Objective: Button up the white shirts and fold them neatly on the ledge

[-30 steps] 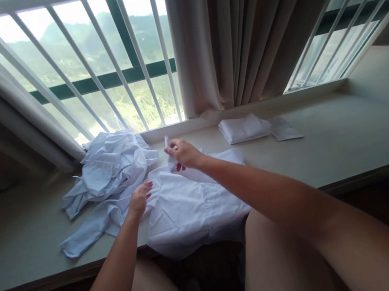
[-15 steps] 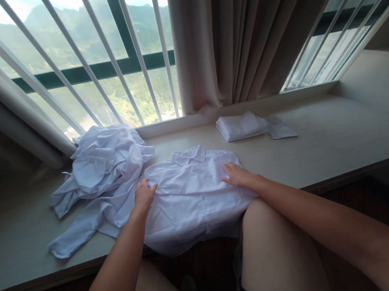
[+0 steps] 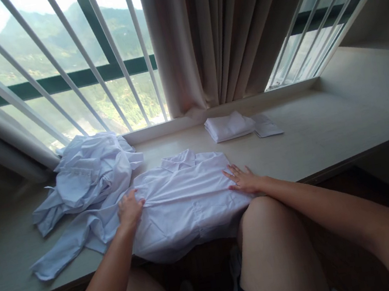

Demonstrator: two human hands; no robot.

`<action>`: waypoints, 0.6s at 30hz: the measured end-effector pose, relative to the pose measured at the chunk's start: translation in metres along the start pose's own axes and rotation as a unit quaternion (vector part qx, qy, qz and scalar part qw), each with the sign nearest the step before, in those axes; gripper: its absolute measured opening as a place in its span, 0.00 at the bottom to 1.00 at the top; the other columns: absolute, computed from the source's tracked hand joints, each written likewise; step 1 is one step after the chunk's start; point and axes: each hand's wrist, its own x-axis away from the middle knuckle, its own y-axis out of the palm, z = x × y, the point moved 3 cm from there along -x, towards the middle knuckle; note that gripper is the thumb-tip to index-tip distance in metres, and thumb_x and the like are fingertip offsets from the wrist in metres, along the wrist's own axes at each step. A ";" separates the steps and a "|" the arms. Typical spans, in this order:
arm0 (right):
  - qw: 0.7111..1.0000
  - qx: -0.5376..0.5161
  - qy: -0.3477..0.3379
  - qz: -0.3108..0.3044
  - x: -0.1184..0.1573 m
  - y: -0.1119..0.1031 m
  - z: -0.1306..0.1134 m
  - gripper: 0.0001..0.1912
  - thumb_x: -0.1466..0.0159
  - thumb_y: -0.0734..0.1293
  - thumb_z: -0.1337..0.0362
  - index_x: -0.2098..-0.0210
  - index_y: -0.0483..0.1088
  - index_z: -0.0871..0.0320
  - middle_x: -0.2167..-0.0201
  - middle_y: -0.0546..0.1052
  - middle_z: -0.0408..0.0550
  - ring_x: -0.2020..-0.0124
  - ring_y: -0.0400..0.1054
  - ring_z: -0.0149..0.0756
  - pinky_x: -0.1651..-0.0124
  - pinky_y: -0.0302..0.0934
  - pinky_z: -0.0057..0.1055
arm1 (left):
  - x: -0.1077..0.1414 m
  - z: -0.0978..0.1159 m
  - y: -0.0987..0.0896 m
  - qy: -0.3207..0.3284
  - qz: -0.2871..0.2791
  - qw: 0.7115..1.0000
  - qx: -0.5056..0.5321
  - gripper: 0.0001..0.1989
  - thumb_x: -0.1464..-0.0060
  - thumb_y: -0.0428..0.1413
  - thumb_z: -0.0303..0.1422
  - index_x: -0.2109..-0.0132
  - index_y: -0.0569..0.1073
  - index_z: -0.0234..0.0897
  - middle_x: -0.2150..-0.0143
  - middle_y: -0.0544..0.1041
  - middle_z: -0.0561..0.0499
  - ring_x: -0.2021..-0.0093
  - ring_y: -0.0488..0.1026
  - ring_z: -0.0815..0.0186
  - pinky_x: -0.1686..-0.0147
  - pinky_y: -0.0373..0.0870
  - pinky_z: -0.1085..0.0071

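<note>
A white collared shirt (image 3: 178, 207) lies front side up, its collar toward the window and its lower part hanging over the near edge of the ledge. On its left edge rests my left hand (image 3: 130, 208), thumb apart from the fingers, holding nothing that I can make out. My right hand (image 3: 243, 180) lies flat at the shirt's right edge with its fingers spread. Creases run across the chest between the two hands. Beside my left hand is a crumpled heap of white garments (image 3: 90, 174), one sleeve stretched toward the near edge.
A folded white cloth bundle (image 3: 230, 126) and a small flat white piece (image 3: 267, 125) sit farther back on the pale ledge (image 3: 318, 131). Behind are a barred window (image 3: 69, 79) and grey curtains (image 3: 178, 44). My knee (image 3: 268, 217) is close to the ledge's front edge.
My hands have moved farther apart, out to the shirt's side edges. The right fingers have spread flat, and the chest fabric looks more stretched. The view has shifted slightly to the right.
</note>
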 end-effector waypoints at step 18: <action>0.992 0.014 0.072 0.102 -0.074 -0.007 0.026 0.44 0.31 0.48 0.33 0.22 0.35 0.43 0.21 0.31 0.49 0.21 0.25 0.55 0.25 0.26 0.64 | 0.011 0.090 0.075 0.115 -0.060 0.990 0.052 0.31 0.38 0.56 0.52 0.32 0.70 0.48 0.24 0.57 0.42 0.22 0.44 0.40 0.29 0.35 0.34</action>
